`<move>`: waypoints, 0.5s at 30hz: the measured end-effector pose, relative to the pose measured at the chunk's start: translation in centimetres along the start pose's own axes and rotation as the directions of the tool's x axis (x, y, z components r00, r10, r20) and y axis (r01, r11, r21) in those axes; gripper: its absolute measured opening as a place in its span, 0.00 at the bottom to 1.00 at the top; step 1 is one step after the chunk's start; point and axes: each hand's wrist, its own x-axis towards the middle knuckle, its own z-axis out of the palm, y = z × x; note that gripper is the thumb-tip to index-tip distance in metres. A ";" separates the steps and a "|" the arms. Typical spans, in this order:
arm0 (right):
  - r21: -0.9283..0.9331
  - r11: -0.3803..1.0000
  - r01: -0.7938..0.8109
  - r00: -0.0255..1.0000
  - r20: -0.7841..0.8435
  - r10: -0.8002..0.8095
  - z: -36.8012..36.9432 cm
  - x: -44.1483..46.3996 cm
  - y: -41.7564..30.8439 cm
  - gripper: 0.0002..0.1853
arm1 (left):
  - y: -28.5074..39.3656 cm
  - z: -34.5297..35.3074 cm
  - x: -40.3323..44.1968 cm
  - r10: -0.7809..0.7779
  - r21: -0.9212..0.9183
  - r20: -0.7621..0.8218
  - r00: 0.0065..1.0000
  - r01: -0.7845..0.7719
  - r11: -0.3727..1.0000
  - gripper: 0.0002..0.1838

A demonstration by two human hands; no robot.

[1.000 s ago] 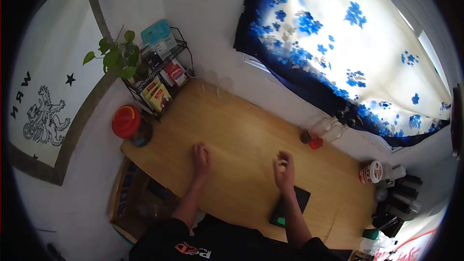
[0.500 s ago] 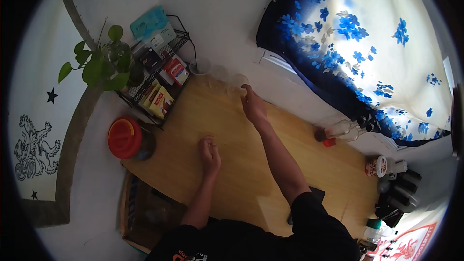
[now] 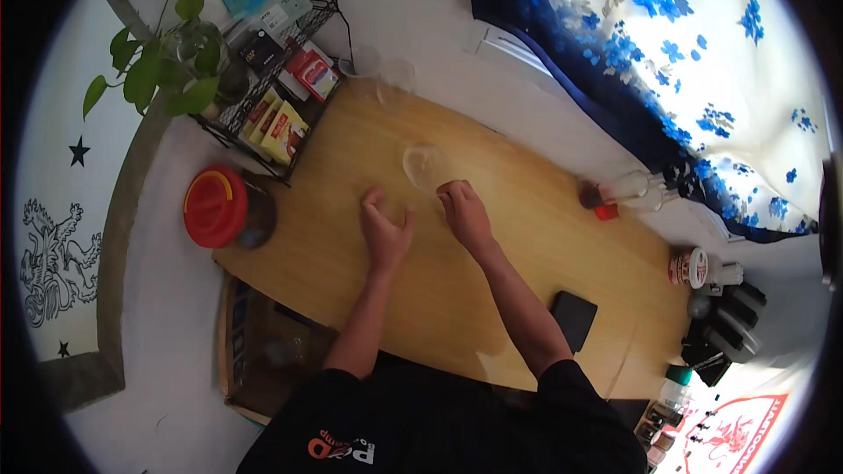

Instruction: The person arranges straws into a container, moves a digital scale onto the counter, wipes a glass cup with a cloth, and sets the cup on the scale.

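A clear, see-through cup [image 3: 421,167] is over the middle of the wooden table, its round rim toward the back. My right hand [image 3: 467,218] has its thumb and fingers pinched at the cup's near right side; the exact grip point is hard to make out. My left hand [image 3: 386,233] is just left of and nearer than the cup, thumb and fingers apart, holding nothing. Two more clear cups stand at the back by the wall: one clear cup [image 3: 397,81] and, beside the rack, another clear cup [image 3: 359,61].
The wooden table [image 3: 518,298] bears a black flat item [image 3: 573,320] at right. A wire rack [image 3: 294,136] with packets stands at left, near a red-lidded jar [image 3: 215,206]. Bottles [image 3: 628,189] and a tub [image 3: 688,267] line the wall.
My right hand has come back from the wall toward me, bringing a clear cup. My left hand has opened and moved slightly toward it. The view has shifted.
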 end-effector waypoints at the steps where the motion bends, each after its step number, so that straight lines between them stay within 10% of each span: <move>1: 0.024 1.000 -0.016 1.000 0.021 0.016 -0.2 -1.2 -0.6 0.04 | 0.4 -0.2 0.1 0.107 0.010 -0.010 0.994 -0.106 0.994 0.37; 5: 0.046 0.999 0.016 0.996 0.082 -0.020 -1.4 -4.9 -2.8 0.05 | 2.3 -0.6 -0.1 0.445 -0.001 0.040 0.895 -0.445 0.895 0.58; 8: 0.075 0.994 0.083 0.984 0.151 -0.094 -3.6 -7.6 -5.6 0.05 | 0.9 0.2 -2.3 0.402 -0.339 0.096 0.911 -0.350 0.874 0.58; 15: 0.213 0.974 0.082 0.993 0.070 -0.099 -8.6 -15.5 -11.0 0.13 | 7.6 -5.3 -7.9 0.406 -0.346 0.339 0.849 -0.288 0.893 0.53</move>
